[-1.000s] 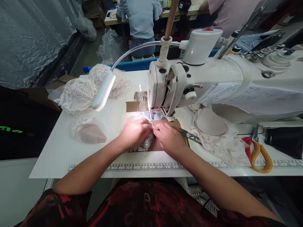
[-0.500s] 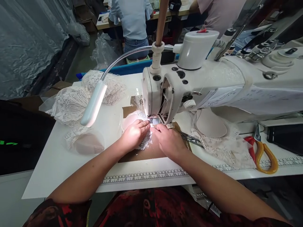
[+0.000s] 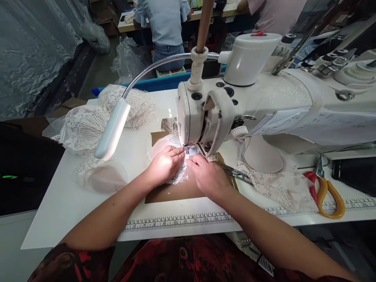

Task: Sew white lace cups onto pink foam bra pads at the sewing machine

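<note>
A white sewing machine (image 3: 249, 98) stands on the white table (image 3: 58, 203). Under its needle lies a small piece of white lace (image 3: 179, 176) on a brown patch of the table. My left hand (image 3: 163, 164) lies on the lace just left of the needle, fingers together and pressing the lace down. My right hand (image 3: 205, 174) rests at the lace's right edge, fingertips pinching it close to the presser foot. A gooseneck lamp (image 3: 111, 125) lights the spot brightly.
A heap of white lace (image 3: 88, 125) and a padded cup (image 3: 102, 178) lie at the left. At the right are more lace pieces (image 3: 279, 188), small snips (image 3: 235, 172) and orange-handled scissors (image 3: 326, 192). Other people stand at benches behind.
Both hands have slid the lace away from me, up to the needle. My view has shifted a little closer to the machine.
</note>
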`<state>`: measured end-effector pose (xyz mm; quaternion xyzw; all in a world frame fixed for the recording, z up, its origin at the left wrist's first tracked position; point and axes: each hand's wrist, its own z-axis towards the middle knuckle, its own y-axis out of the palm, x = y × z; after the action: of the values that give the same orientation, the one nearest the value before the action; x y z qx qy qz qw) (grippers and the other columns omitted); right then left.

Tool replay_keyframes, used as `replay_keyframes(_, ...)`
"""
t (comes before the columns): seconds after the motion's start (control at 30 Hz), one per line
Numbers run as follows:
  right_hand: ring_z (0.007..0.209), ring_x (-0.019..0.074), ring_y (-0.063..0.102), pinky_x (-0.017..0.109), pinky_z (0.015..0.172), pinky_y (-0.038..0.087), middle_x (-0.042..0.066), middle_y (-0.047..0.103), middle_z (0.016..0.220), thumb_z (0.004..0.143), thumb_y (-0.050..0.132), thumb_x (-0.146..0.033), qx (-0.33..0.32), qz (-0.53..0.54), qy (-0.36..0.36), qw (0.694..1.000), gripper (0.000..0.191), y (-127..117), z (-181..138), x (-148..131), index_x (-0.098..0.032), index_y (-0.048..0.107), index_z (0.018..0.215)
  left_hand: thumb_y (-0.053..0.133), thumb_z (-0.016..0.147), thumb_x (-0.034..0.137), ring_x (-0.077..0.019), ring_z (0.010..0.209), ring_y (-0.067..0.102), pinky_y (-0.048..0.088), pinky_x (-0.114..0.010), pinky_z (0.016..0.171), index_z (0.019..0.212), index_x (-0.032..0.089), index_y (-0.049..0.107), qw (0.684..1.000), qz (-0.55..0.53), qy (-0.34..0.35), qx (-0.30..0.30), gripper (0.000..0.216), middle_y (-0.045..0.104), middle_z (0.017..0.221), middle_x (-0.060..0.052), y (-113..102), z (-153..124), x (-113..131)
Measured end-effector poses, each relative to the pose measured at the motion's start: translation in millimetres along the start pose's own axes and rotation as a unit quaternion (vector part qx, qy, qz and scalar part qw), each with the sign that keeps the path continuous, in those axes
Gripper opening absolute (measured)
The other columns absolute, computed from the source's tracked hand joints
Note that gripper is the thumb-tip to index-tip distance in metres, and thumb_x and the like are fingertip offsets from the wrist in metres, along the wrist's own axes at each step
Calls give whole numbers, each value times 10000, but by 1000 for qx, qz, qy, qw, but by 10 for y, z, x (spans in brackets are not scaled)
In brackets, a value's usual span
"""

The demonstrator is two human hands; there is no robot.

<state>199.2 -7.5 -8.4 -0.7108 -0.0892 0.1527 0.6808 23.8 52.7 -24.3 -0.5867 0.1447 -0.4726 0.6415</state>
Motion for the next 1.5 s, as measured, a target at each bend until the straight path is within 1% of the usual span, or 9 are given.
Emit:
replay_keyframes(0.27,824,186,544,285,639,358,57,633,977,845,409,-69,64,16,-19,998,382,115,-44,46,-214,621,1128,414,927,215,-252,1011,544,475,-436,870,1153,105,612,997,50,-36,43,320,606,1204,-169,59,-17,32)
replay_keyframes(0.47,849,200,570,297,707,386,66,641,1041,870,410,-122,75,19,-12,997,367,135,-34,47,-191,605,1174,447,900,357,-341,1191,440,359,-514,993,1290,93,502,992,113,-58,-1,474,516,1306,-184,61,-74,36)
replay_keyframes(0.7,848,214,612,321,727,431,57,658,1029,892,402,-180,117,20,-20,993,354,200,-32,82,-202,628,1164,431,902,411,-373,1204,422,383,-507,953,1250,96,515,966,163,-196,-34,477,482,1341,-186,-138,-212,220)
replay_keyframes(0.83,857,213,624,323,715,457,60,661,1033,884,407,-183,128,33,-40,990,350,219,-37,109,-188,642,1143,416,922,429,-299,1239,431,388,-439,1006,1266,138,488,970,117,-209,-30,455,482,1346,-148,-468,-650,281)
replay_keyframes(0.97,851,219,630,335,700,475,67,661,1025,888,387,-195,119,44,-41,991,364,211,-38,118,-190,648,1141,466,892,495,-324,1357,291,278,-519,1097,1347,175,420,948,145,-282,30,558,400,1434,-121,-816,-1382,192)
replay_keyframes(1.17,945,232,622,357,782,490,68,664,1065,896,421,-283,137,174,-53,974,324,123,-68,135,-212,664,1098,422,904,293,-243,1014,559,488,-363,792,1111,219,614,916,173,-362,2,292,609,1079,-67,-959,-2167,117)
replay_keyframes(1.3,832,199,649,349,746,524,76,680,1014,866,531,-391,-9,405,-73,911,343,-92,-266,-122,-211,646,1134,457,898,247,-186,801,585,460,-284,617,1063,200,628,900,233,-347,126,243,609,885,-45,-771,-2203,362)
replay_keyframes(1.4,932,195,648,356,809,534,92,647,1137,821,619,-404,-186,600,-99,771,490,-148,-421,-546,-230,551,1274,501,881,197,-159,754,580,466,-264,623,1110,202,602,907,229,-271,226,251,609,883,-41,-576,-2002,646)
replay_keyframes(1.5,1062,217,601,380,917,487,86,634,1171,806,640,-415,-213,732,-95,640,442,-38,-473,-959,-217,604,1199,549,862,204,-179,827,582,491,-282,692,1162,195,579,941,162,-191,227,301,611,914,-61,-454,-1724,943)
